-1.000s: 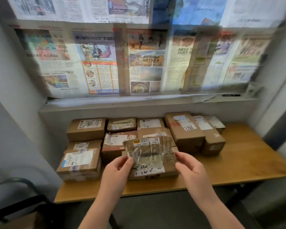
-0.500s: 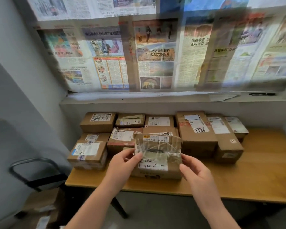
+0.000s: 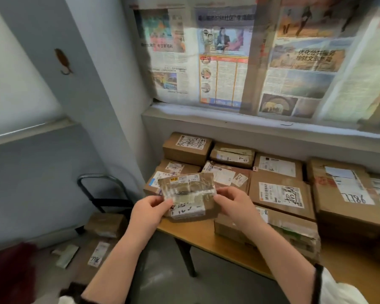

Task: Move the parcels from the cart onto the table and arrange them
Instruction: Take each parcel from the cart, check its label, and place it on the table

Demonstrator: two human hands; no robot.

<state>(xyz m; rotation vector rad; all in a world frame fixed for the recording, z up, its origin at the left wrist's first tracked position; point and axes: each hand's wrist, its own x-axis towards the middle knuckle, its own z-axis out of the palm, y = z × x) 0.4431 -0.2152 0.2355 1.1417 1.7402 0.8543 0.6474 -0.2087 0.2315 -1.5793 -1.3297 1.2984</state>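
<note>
Left hand [image 3: 150, 210]: I pinch the parcel's [image 3: 188, 197] left edge.
Right hand [image 3: 233, 202]: I pinch its right edge, steadying it above the table [image 3: 206, 236] for placing.

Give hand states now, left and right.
Left hand: closed, pinching the left edge of the small taped parcel.
Right hand: closed, pinching the same parcel's right edge.

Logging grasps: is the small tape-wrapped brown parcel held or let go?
Held: left hand and right hand pinch opposite edges of the small tape-wrapped brown parcel. Whether it touches the wooden table: cannot tell.
</note>
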